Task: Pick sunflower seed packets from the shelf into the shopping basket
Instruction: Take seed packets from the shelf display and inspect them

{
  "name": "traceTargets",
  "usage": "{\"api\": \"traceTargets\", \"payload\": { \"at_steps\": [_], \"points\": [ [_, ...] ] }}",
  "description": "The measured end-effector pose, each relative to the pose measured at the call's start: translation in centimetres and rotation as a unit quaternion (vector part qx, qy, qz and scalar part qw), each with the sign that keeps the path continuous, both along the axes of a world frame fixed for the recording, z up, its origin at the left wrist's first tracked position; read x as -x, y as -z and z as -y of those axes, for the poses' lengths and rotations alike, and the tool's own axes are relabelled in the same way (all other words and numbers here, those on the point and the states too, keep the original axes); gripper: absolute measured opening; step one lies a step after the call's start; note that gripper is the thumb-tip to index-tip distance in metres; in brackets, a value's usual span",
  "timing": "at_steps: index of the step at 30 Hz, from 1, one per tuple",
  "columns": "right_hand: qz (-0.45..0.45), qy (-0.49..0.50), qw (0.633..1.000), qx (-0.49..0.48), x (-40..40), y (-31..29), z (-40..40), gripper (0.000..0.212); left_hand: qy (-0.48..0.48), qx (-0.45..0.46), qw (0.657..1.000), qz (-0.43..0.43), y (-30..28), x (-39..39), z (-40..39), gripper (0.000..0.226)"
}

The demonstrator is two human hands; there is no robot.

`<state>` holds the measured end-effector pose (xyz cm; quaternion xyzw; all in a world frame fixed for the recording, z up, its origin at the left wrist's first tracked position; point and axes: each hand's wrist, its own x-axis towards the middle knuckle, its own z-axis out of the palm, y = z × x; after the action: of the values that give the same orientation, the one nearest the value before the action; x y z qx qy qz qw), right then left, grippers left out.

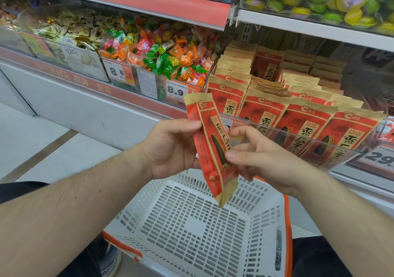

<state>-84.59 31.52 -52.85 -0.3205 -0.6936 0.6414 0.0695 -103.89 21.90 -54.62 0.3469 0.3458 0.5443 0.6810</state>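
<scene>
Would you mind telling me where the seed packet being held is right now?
In the head view the packet sits mid-frame, gripped by the left hand and right hand, above the basket and just left of the shelved packets.

Bins of wrapped candies (162, 52) sit above price tags (175, 90) left of green sweets (332, 1).

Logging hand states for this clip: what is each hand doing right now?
Left hand: holds the sunflower seed packet by its left edge.
Right hand: pinches the same packet on its right side.
</scene>
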Motion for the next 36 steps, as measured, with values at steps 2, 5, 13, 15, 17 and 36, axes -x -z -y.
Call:
{"api": "traceTargets", "payload": {
  "at_steps": [2,5,13,15,17,36],
  "points": [
    [-0.005,0.0,1.0,-0.009,0.2,0.2,0.4,0.064,0.003,-0.01,1.0,0.021,0.0,0.1,0.0,0.075],
    [-0.026,0.021,0.995,-0.09,0.5,0.0,1.1,0.035,-0.025,-0.013,1.0,0.01,0.0,-0.3,-0.2,0.07],
    [0.038,0.097,0.954,-0.282,0.5,0.9,0.5,0.038,-0.119,-0.068,0.945,-0.296,0.1,0.5,-0.2,0.019],
    [0.037,0.114,0.945,-0.306,0.3,0.9,0.5,0.037,-0.101,-0.102,0.908,-0.393,-0.3,1.5,-0.2,0.023],
    [0.04,0.118,0.942,-0.312,0.3,0.9,0.5,0.035,-0.088,-0.124,0.895,-0.419,-0.4,2.0,-0.1,0.029],
    [-0.092,0.045,0.994,0.034,0.1,-0.4,0.3,0.062,-0.017,0.085,0.974,-0.209,-1.4,1.5,0.0,0.038]
  ]
}}
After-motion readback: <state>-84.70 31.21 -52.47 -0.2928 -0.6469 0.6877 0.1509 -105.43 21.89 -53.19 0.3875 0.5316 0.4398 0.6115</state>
